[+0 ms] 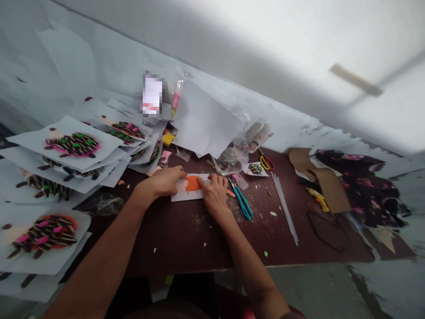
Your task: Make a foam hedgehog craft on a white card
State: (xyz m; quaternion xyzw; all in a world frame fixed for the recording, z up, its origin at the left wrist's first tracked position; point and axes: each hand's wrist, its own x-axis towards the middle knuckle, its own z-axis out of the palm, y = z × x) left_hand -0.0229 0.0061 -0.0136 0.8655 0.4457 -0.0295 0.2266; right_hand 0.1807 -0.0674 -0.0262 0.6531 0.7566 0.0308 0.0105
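A small white paper card (186, 196) lies on the dark red table, bearing an orange clay shape (192, 183) with a pale pinkish part at its left end. My left hand (168, 180) grips the card's left side, fingers bent together over its upper edge. At the other side, my right hand (216, 195) has its thumb pressed on the orange clay and its fingers curled over the card's right end. A thin orange stick-like piece (230, 193) shows just beyond my right fingers; whether they touch it is unclear.
Stacked sheets with seed-covered hedgehog pictures (75, 144) fill the left. Behind are white paper (206, 119) and a plastic bag (232, 157). Rightward lie teal-handled pliers (244, 204), scissors (265, 162), glue sticks (285, 210), a yellow glue gun (318, 199) and dark floral cloth (358, 181).
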